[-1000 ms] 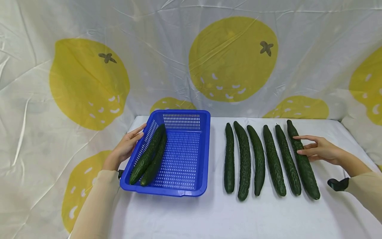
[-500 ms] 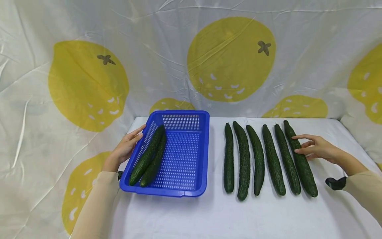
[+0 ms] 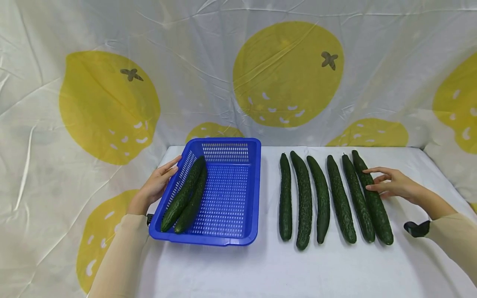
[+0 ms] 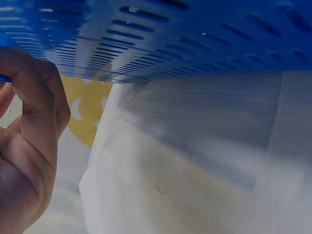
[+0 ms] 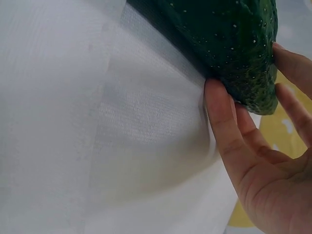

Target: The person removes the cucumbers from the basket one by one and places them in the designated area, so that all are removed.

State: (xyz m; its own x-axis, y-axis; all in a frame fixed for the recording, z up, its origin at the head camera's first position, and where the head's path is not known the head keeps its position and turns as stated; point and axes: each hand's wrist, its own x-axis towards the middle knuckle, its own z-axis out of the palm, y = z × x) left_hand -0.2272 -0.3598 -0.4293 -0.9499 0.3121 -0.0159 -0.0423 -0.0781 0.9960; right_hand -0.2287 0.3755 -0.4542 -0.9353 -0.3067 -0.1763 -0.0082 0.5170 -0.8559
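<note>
On the left stands a blue plastic basket (image 3: 231, 198) with slotted walls, two cucumbers (image 3: 184, 194) lying along its left side. My left hand (image 3: 158, 180) grips its left rim; in the left wrist view the fingers (image 4: 36, 92) curl at the rim beneath the slotted wall. To the right, several dark green cucumbers lie in a row on the white cloth. My right hand (image 3: 396, 184) holds the rightmost cucumber (image 3: 374, 203) near its upper half, thumb on one side and fingers over the other. The right wrist view shows that cucumber (image 5: 234, 44) between thumb and fingers, close to the cloth.
The other cucumbers of the row, among them the leftmost one (image 3: 285, 198), lie roughly lengthwise with narrow gaps. A white cloth (image 3: 283, 273) covers the table. Behind it hangs a pale curtain (image 3: 201, 74) with yellow lemon prints.
My right hand has shifted slightly left with the rightmost cucumber, which now lies closer against its neighbour. My left hand and the basket have stayed in place.
</note>
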